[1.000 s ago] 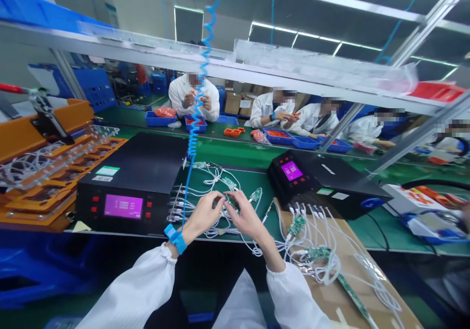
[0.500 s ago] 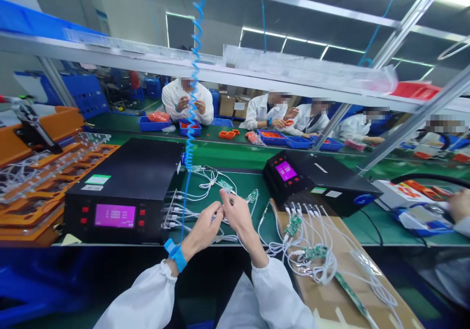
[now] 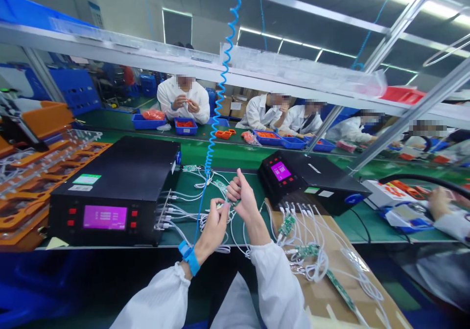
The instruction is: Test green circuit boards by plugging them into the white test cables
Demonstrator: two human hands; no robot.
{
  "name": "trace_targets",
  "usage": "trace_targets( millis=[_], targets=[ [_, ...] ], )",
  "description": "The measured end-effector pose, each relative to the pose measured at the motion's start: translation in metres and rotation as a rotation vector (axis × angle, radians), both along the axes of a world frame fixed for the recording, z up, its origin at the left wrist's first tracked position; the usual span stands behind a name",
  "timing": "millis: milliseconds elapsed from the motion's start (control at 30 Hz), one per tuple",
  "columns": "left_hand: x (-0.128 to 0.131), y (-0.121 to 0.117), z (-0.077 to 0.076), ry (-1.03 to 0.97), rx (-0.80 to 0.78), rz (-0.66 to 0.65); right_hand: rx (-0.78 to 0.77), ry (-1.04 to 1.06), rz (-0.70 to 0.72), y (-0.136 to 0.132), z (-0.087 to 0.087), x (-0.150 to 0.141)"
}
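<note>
My left hand [image 3: 215, 226] pinches a white cable just below my right hand [image 3: 241, 195], which is closed around a small green circuit board raised off the green mat [image 3: 253, 211]. A blue wrist strap [image 3: 189, 257] on my left wrist leads to a blue coiled cord [image 3: 220, 94] that runs upward. Several white cables [image 3: 176, 204] go from the hands to the left black tester box [image 3: 117, 187] with its purple screen. More small green boards [image 3: 285, 225] on white cables lie to the right, in front of a second black tester [image 3: 312, 179].
A brown cardboard sheet [image 3: 330, 290] at the right carries tangled cables and a long green board. Orange jig trays [image 3: 40, 172] stand at the left. Across the green belt, several people in white coats work at blue bins [image 3: 185, 126]. Another person's hand [image 3: 438, 201] shows at the far right.
Both hands have lifted off the mat, the right hand rising highest with the small board. The coiled cord has swung to the right. The view has shifted slightly.
</note>
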State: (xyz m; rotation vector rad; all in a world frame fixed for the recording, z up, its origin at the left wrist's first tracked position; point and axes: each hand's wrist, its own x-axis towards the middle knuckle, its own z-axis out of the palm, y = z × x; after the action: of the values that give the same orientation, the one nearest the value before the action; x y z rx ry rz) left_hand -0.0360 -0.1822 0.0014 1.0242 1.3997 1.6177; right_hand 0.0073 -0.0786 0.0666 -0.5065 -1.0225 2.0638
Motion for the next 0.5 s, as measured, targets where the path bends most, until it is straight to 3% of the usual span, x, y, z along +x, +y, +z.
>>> trace_targets(
  millis=[67, 167, 233, 333, 500],
  targets=[
    [-0.002, 0.002, -0.006, 0.016, -0.013, -0.004, 0.114, -0.106, -0.040, 0.017, 0.003, 0.004],
    [-0.011, -0.002, -0.018, 0.004, -0.023, 0.003, 0.414, -0.423, -0.319, 0.056, 0.015, 0.013],
    [-0.017, -0.002, -0.024, -0.126, 0.001, 0.039, 0.511, -0.560, -0.430, 0.082, 0.018, 0.014],
    [-0.025, 0.003, -0.019, -0.407, 0.093, 0.096, 0.595, -0.758, -0.415, 0.105, 0.007, 0.001],
    [-0.034, 0.020, 0.014, -0.673, 0.257, 0.196, 0.769, -1.144, -0.275, 0.099, -0.037, -0.035]
  ],
)
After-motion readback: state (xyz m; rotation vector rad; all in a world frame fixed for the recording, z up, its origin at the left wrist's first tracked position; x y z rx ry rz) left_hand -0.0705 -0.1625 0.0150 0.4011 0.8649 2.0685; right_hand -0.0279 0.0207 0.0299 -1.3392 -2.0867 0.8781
